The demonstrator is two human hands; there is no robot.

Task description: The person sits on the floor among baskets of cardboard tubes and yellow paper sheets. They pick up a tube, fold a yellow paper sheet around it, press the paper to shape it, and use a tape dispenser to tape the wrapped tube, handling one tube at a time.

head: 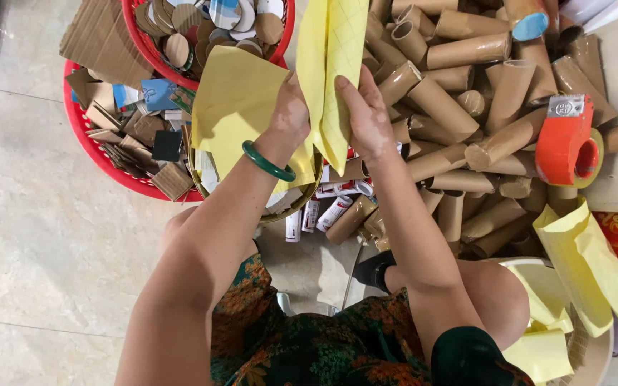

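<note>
Both my hands hold a folded yellow paper sheet (332, 64) upright in front of me. My left hand (289, 114), with a green bangle (267, 163) on its wrist, grips the sheet's left edge. My right hand (366, 114) pinches the right edge, fingers pressed flat on the paper. Under my left hand lies another yellow sheet (234, 104) on a round bowl (295, 207). A big heap of brown cardboard tubes (459, 93) lies just beyond my right hand.
A red basket (98, 154) with cardboard scraps stands at the left, and a second red basket (144, 43) of round cardboard discs above it. An orange tape dispenser (565, 143) sits on the tubes. More yellow sheets (588, 271) lie by my right knee. Pale tiled floor (37, 236) lies at the left.
</note>
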